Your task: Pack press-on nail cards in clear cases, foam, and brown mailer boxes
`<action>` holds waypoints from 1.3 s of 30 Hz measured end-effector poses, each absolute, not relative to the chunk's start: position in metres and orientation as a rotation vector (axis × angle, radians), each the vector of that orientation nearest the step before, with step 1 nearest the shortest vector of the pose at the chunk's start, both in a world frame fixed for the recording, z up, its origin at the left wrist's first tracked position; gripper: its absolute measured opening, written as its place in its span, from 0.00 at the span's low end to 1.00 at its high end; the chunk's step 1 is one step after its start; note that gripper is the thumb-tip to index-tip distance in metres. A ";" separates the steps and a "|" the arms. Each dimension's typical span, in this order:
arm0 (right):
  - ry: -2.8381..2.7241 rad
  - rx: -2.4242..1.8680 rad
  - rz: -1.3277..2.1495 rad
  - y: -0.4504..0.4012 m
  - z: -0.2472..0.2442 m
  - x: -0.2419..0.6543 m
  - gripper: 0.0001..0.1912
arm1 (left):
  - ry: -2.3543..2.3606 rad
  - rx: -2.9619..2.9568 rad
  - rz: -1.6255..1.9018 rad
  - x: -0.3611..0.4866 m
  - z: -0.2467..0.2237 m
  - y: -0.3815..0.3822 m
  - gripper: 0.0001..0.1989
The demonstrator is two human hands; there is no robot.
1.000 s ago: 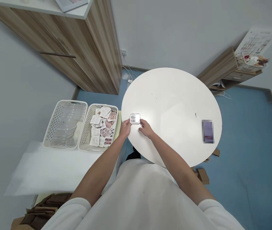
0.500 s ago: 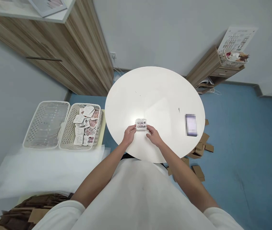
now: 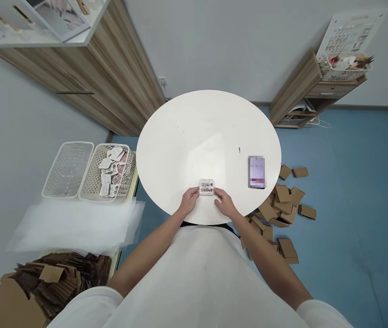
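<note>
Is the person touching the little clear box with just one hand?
No, the left hand is at one side of the little clear box and the right hand is at the other.

left hand (image 3: 189, 201) and right hand (image 3: 225, 202) hold a clear case (image 3: 206, 187) between them; white table (image 3: 210, 116) beneath

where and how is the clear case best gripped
Probably the case is best pinched by its left and right edges, one hand from each side. It is straight-sided, its rows of small shapes facing up, so an edge grip leaves them uncovered. The left hand and right hand meet those edges.
</note>
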State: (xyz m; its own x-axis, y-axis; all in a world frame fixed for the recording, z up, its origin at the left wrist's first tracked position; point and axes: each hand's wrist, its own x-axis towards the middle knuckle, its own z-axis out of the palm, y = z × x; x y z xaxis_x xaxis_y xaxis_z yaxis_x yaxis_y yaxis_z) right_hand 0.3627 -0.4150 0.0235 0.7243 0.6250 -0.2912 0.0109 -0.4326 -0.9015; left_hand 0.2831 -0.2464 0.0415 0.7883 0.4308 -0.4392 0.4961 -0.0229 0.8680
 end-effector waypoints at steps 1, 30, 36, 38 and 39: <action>-0.501 -1.917 0.758 -0.416 0.023 0.362 0.29 | 0.752 1.658 -0.060 0.282 0.041 -0.248 0.17; -1.098 -2.570 0.458 -0.407 0.045 0.329 0.10 | 0.064 2.650 -0.162 0.236 0.041 -0.221 0.13; -1.074 -2.467 0.422 -0.426 0.053 0.335 0.31 | 0.151 2.503 -0.118 0.241 0.039 -0.210 0.11; -1.019 -2.467 0.455 -0.434 0.051 0.341 0.25 | 0.173 2.443 -0.138 0.244 0.038 -0.207 0.11; -0.976 -2.461 0.484 -0.436 0.050 0.345 0.18 | 0.179 2.421 -0.151 0.246 0.038 -0.204 0.11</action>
State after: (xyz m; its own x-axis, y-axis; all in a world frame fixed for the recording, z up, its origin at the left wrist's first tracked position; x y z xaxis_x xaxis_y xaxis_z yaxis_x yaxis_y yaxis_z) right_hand 0.3447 -0.4361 0.0497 0.6887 0.7084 -0.1544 0.5520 -0.6504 -0.5219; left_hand 0.2460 -0.2042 0.0384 0.9837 0.0882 -0.1569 0.1693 -0.7492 0.6403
